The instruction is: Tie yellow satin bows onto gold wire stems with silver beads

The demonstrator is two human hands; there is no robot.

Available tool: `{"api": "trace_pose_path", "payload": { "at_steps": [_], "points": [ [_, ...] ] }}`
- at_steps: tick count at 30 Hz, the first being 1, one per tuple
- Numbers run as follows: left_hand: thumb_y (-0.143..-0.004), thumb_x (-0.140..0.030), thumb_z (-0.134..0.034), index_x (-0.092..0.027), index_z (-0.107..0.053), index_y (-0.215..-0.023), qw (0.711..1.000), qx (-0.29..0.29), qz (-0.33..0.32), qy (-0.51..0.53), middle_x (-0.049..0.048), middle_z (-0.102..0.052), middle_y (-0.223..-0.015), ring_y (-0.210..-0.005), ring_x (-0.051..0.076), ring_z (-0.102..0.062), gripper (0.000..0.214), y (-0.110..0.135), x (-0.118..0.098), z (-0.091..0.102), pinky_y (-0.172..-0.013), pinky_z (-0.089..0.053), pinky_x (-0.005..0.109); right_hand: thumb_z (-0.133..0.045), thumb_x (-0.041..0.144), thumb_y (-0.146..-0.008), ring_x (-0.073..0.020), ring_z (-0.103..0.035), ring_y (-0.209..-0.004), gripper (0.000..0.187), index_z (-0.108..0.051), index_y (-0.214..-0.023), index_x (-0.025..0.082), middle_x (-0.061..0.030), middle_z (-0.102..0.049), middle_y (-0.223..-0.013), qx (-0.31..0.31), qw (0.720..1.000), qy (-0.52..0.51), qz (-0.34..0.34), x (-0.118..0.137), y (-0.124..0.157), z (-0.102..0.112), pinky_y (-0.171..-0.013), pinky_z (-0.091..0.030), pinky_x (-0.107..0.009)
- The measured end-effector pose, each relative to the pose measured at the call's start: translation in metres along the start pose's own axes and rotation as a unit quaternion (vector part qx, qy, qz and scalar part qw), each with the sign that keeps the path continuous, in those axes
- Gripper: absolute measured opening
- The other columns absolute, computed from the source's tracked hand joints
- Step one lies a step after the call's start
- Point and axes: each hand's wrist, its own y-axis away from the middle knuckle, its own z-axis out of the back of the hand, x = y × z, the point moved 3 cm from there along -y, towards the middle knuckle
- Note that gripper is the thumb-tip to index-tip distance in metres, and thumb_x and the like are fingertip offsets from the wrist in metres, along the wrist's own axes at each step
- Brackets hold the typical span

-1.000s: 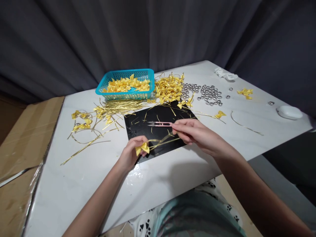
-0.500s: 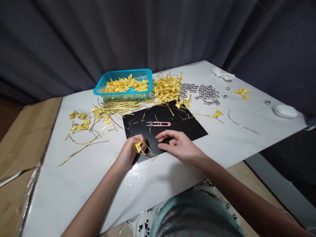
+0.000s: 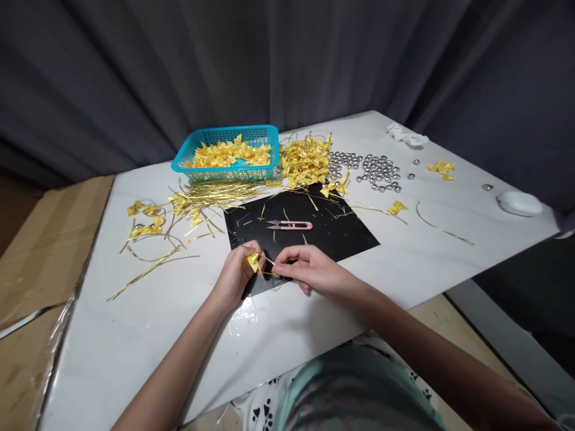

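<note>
My left hand is closed on a small yellow ribbon bow above the near left part of a black mat. A thin gold cord loops out from the bow to the right. My right hand pinches that cord between thumb and forefinger, its other fingers curled. Just beyond my hands, pink thread snips lie on the mat with their blades pointing left. Short gold cord scraps are scattered around them.
Behind the mat stands a blue basket of yellow bows. A bundle of gold cords lies before it. To its right are a heap of corded bows and silver beads. A white dish sits far right on the white table.
My right hand has moved left to the bow. Its fingers, apart before, now pinch the gold cord. My left hand still holds the bow in nearly the same place.
</note>
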Motion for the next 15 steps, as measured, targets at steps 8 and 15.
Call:
{"api": "trace_pose_path", "payload": {
  "at_steps": [8,15],
  "points": [
    [-0.073,-0.025,-0.042,-0.020,-0.041,-0.057,0.998,-0.036,-0.036,-0.043,-0.0036,-0.044,-0.050,-0.048,0.011,-0.039,0.017,-0.002,-0.006,0.007,-0.051,-0.037,0.021,-0.060,0.032,-0.079,-0.0046,-0.028,-0.040,0.018,-0.061,-0.081,0.015,0.0093,-0.032,-0.044,-0.041,0.995,0.074,0.043,0.002,0.005,0.015,-0.038,-0.021,-0.017],
    [-0.069,-0.012,-0.053,-0.020,-0.062,-0.077,0.971,-0.054,-0.125,-0.196,0.0015,-0.061,-0.085,-0.087,0.017,-0.053,0.014,0.005,-0.019,0.014,-0.078,-0.038,0.023,-0.059,0.029,-0.080,-0.0044,-0.021,-0.042,0.015,-0.061,-0.079,0.014,0.0094,-0.027,-0.044,-0.069,0.987,0.123,0.079,0.000,0.003,0.015,-0.040,-0.012,-0.019]
  ]
}}
